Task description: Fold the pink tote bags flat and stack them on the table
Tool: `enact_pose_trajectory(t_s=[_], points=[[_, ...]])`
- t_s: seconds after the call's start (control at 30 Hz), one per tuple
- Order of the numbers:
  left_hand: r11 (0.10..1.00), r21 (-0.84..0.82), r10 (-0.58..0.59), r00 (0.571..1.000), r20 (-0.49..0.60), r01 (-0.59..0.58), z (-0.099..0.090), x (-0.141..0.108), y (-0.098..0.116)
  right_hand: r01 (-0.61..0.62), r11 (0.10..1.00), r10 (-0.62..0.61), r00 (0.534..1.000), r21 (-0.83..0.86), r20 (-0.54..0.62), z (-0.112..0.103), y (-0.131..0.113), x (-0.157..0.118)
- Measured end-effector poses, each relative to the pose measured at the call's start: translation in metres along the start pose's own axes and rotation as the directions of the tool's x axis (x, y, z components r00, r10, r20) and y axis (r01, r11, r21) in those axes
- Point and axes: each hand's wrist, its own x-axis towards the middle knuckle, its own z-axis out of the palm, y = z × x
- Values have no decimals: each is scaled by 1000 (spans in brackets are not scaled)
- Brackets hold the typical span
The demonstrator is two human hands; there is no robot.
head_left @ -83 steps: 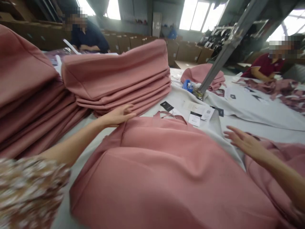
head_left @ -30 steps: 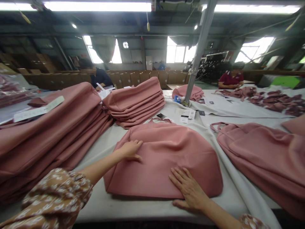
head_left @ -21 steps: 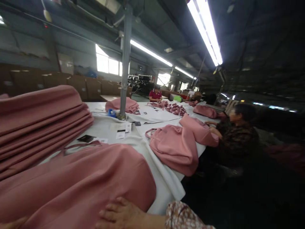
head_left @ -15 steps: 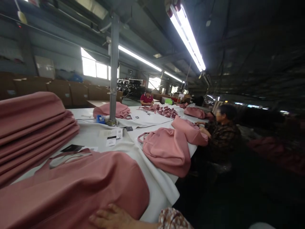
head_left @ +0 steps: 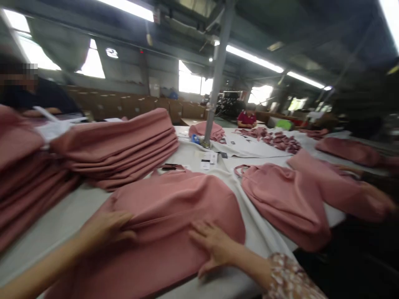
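Observation:
A large pink bag (head_left: pixel 174 207) of smooth, leather-like material lies flat in front of me, with a strap loop (head_left: pixel 171 168) at its far edge. My right hand (head_left: pixel 213 243) rests on its right part, palm down with the fingers spread. On its left part lies my left hand (head_left: pixel 107 228), blurred a little, thumb and fingers apart against a fold. Neither hand grasps anything. To the right, a second pink bag (head_left: pixel 280 199) with a strap lies slumped on the white-covered table (head_left: pixel 230 274).
Stacks of folded pink bags (head_left: pixel 124 145) rise at the left. White and black cards (head_left: pixel 205 164) lie near a grey post (head_left: pixel 216 83). A person (head_left: pixel 40 91) is at the far left, another (head_left: pixel 247 118) at the back. A co-worker's hand (head_left: pixel 382 199) touches a bag at the right.
My view has swung left, bringing more stacks and a person at the left into sight. My left hand has come into view on the bag; my right hand is still on it.

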Motion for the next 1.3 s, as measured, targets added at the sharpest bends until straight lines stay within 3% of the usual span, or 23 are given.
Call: enact_pose_trajectory(t_s=[0.1,0.13,0.2,0.3,0.47,0.7,0.87,1.07,1.2,1.3], points=[[993,14,-115,979,170,114,2,-14,-5,-148,954,100,977,-261,-191,-42,33,20],[990,30,-142,973,181,139,3,-15,-5,-168,933,112,976,-318,-188,-54,42,29],[984,56,-179,966,185,171,4,-15,0,-139,917,122,990,-374,-69,-68,53,45],[973,95,-224,962,158,211,2,-17,11,-42,930,85,991,-366,103,-62,54,55],[955,137,-274,960,60,264,2,-27,25,-191,865,183,981,-464,-64,-40,70,35],[939,91,-342,934,106,333,0,-27,16,-210,854,220,975,-477,-35,-63,95,15],[961,50,-273,909,316,271,-12,-28,17,-152,876,165,986,-458,-14,-69,88,22],[948,157,-315,874,371,276,-13,-41,27,-61,918,65,998,-393,-2,-69,86,16],[963,168,-263,881,393,212,-21,-42,18,7,893,-85,984,-449,-154,-75,89,0],[971,143,-228,920,318,191,-48,-48,0,61,849,-252,920,-524,-301,-97,86,-17]])
